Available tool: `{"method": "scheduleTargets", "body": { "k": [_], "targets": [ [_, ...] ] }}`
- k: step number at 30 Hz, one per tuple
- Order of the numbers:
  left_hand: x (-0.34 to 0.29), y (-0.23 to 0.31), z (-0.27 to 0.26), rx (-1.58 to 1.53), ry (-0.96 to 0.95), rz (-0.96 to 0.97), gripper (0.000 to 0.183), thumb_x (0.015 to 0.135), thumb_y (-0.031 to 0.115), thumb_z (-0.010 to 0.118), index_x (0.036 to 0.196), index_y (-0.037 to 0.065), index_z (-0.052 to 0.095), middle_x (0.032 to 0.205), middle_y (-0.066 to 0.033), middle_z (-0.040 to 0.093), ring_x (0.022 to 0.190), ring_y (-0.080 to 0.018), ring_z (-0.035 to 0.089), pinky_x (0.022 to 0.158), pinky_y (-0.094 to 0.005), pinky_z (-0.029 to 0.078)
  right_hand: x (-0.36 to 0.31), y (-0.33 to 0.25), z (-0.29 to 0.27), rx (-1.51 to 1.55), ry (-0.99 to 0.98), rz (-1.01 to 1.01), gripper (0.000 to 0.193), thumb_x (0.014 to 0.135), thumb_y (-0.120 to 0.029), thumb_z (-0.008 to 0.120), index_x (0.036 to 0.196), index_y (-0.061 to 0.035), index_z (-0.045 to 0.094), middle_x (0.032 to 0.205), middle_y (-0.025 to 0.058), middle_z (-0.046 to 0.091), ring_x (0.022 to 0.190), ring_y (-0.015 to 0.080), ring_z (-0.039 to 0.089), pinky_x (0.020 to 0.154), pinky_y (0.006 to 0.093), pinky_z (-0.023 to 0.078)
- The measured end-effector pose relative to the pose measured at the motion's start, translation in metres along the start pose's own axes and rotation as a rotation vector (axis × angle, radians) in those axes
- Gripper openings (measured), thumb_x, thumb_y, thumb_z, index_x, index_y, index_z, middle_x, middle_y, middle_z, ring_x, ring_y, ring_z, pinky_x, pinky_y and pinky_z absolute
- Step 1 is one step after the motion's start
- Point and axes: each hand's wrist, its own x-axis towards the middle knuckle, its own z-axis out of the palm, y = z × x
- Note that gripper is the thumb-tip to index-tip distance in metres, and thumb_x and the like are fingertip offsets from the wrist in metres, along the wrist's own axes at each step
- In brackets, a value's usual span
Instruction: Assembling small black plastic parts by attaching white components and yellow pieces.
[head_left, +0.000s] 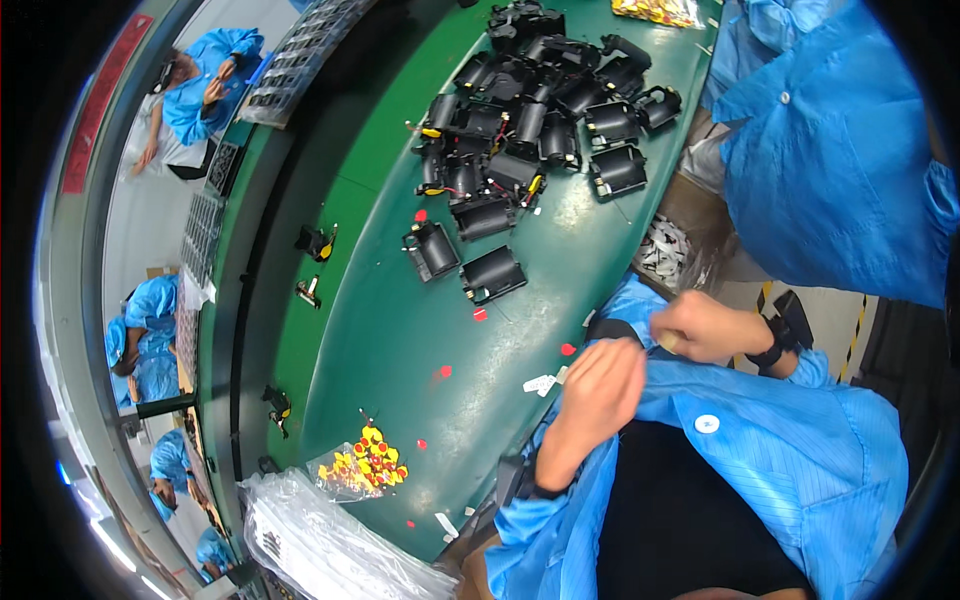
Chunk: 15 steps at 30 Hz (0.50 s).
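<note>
Green work surface (390, 335) curves across the scene, with a co-worker's blue smock (835, 190) at the far right and more people in blue beyond the left side. Toward its far end lies a heap of black housings (530, 120), some with red wires or yellow tabs, and two black housings (462, 266) sit a little apart from it on the near side. Small yellow-and-red pieces (370, 462) lie at the near left, beside a plastic-wrapped stack (340, 545).

Both hands are raised close together by the right edge, in front of the body. The left hand (603, 388) has its fingers curled inward; the right hand (695, 328) is bunched like a loose fist. I cannot tell whether either grasps anything (both are blurred, and a dark patch (612, 328) just past the left fingers is too hidden to name). Nearest on the table are white slips (539, 384) and a red piece (568, 349), apart from the left hand.

My judgement is that the step in hand is fine two-handed fingering of something small, away from the heap. Carrying that on calls for steady, close fingertips; taking up a housing would call for freed fingers and a reach far and left
</note>
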Motion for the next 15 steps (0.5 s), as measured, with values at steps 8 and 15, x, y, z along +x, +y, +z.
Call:
{"method": "scheduleTargets", "body": {
  "k": [8,15],
  "targets": [
    [-0.056,-0.005,-0.053,0.737,0.103,-0.255,0.019,0.080,0.010,0.076,0.075,0.005,0.058,0.072,-0.0087,0.052,0.067,-0.0285,0.054,0.061,-0.0395,0.043,0.141,-0.052,0.005,0.039,0.522,-0.125,0.019,0.090,-0.009,0.063,0.107,0.0003,0.059,0.062,0.0121,0.058,0.051,0.0246,0.057,0.050,0.0362,0.042],
    [-0.074,-0.044,-0.084,0.808,0.256,-0.345,0.024,0.083,0.011,0.073,0.072,0.006,0.053,0.070,-0.0088,0.049,0.069,-0.0283,0.053,0.061,-0.0407,0.043,0.171,-0.035,0.013,0.232,0.402,-0.072,0.032,0.080,0.009,0.057,0.111,0.0031,0.060,0.069,0.0064,0.065,0.057,0.0115,0.060,0.050,0.0261,0.042]
  ]
}}
